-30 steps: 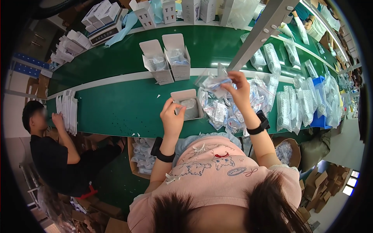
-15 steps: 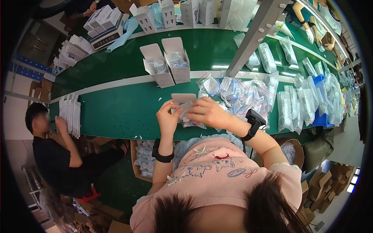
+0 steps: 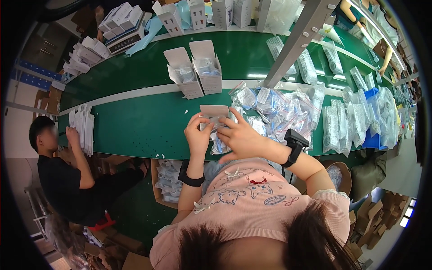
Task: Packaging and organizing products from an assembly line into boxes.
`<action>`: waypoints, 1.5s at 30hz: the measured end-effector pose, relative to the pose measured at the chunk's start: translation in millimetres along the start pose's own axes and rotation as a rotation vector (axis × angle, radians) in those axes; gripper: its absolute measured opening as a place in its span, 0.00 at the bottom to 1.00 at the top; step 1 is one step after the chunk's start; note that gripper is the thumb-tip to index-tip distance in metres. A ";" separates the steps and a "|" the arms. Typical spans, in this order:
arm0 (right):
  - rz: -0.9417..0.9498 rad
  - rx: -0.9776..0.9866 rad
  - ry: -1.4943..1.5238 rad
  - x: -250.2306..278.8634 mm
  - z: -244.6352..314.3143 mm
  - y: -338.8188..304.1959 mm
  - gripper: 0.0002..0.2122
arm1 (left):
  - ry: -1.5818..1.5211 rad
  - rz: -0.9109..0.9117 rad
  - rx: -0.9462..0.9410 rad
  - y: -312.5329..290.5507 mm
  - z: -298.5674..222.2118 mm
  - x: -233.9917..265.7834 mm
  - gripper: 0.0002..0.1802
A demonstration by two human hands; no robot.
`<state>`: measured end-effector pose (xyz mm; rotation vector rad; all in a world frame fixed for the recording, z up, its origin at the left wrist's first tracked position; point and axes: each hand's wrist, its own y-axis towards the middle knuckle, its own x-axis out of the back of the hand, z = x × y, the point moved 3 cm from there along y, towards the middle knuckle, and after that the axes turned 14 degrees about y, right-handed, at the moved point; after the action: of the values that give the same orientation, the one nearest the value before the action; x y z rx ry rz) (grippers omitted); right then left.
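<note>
Head view: small white cardboard box with raised lid flap point(image 3: 214, 110) at the front of the green tabletop point(image 3: 130, 128), between both hands. Left hand point(image 3: 198, 135) at box's left side, thumb and index curled close; can't tell if pinching anything. Right hand point(image 3: 245, 138) over box's right side, fingers spread. Clear plastic bags with blue-and-white contents point(image 3: 288, 108) heaped just right. Two tall white cartons, flaps up point(image 3: 209, 82), stand behind, side by side.

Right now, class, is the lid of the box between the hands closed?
No, the white lid stands raised, its broad face in plain view.
</note>
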<state>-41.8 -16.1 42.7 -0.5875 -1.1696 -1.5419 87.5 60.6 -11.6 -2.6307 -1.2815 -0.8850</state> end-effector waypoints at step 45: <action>-0.635 -0.766 -0.079 71.5 -147.0 -153.3 0.15 | 0.702 -0.935 -0.247 130.8 22.8 77.7 0.17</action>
<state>-176.7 -186.1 -12.9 -0.8181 -0.8221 -2.5699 232.9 37.4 33.1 -1.4177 -2.2036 -1.9218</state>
